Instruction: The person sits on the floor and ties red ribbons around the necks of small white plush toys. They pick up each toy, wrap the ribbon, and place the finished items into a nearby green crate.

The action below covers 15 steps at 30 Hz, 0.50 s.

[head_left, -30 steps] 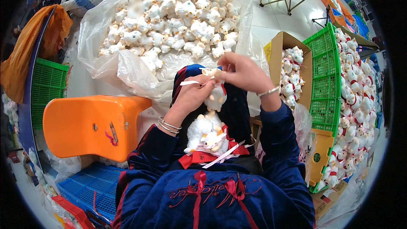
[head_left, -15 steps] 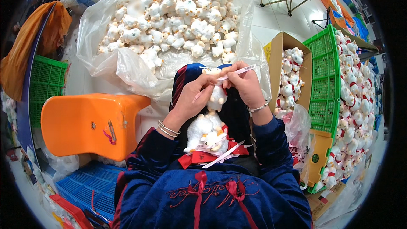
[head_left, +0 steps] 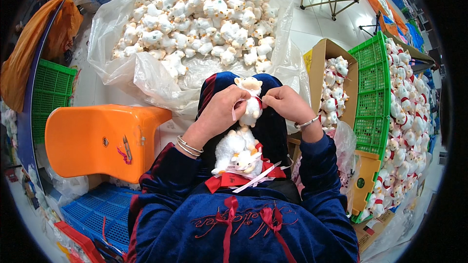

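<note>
Right of the stool (head_left: 92,141), the toy (head_left: 252,111) sits between two hands: the left hand's (head_left: 219,112) grip is clamped on a ribbon (head_left: 234,114) beside its neck, and the right hand's (head_left: 288,104) fingertips press together on the neck's side away from the stool — seemingly on the ribbon's other end. The toy looks light, soft and squashable — best held round its plump body, below the red scarf (head_left: 259,101) — while the ribbon looks limp, perhaps slippery, best pinched near its ends.
</note>
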{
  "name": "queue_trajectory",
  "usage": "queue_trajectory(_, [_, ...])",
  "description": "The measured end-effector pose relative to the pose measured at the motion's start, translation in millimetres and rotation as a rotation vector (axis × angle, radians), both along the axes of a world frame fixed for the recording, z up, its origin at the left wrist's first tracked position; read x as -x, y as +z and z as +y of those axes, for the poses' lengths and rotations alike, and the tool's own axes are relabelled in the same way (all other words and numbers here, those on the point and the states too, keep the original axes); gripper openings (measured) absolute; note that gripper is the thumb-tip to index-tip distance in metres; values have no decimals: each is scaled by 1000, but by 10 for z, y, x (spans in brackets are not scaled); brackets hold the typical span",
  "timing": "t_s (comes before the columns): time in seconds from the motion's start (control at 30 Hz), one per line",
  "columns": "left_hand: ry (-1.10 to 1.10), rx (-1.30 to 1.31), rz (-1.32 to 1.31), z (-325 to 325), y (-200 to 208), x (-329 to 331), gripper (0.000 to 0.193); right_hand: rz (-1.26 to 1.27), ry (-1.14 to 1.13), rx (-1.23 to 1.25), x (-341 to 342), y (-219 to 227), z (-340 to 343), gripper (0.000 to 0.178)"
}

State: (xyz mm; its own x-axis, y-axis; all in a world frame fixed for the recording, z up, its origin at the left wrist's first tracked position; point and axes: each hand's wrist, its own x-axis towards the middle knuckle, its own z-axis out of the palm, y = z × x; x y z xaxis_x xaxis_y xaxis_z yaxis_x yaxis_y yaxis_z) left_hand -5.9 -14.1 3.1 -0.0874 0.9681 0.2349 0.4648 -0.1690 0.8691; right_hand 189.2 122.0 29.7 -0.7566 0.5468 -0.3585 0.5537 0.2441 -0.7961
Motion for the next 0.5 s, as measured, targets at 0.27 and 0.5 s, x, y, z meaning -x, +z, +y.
queue_trajectory(0.27, [107, -73, 52, 26, -43, -81, 11, 314, -212, 865, 13, -114, 32, 25])
queue_trajectory(0.5, [148, -109, 184, 39, -47, -124, 12, 451, -364, 911, 113, 56, -104, 31])
